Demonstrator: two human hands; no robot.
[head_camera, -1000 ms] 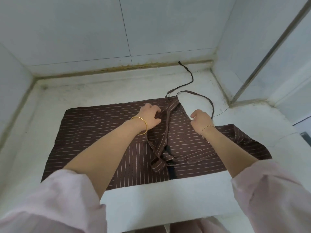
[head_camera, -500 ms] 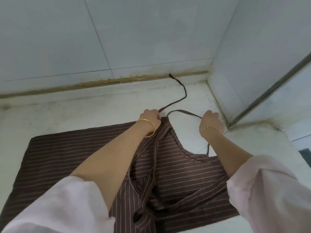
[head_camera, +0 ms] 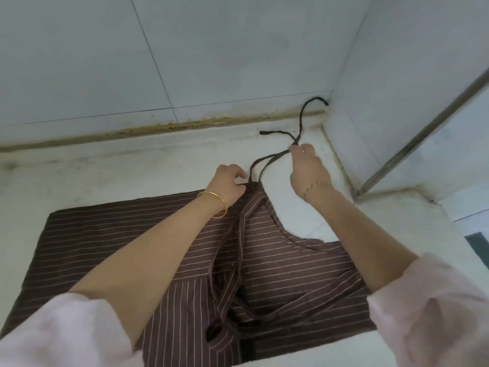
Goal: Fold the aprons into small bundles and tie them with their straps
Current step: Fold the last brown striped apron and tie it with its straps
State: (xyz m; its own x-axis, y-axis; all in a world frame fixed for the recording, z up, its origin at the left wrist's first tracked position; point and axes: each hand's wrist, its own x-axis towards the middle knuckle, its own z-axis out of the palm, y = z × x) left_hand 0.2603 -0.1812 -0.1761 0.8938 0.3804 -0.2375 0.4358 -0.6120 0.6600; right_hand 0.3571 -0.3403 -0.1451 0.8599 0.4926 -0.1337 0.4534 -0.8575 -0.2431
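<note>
Both bare forearms stretch forward, hands set apart.
The left hand lies knuckles up, its fingers curled and gripping the apron at its corner. The right hand reaches farther forward, pinching the straps between thumb and fingertips.

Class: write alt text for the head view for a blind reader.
The right hand pinches two thin dark straps of a brown striped apron spread on a white counter; the left hand grips its top edge.
</note>
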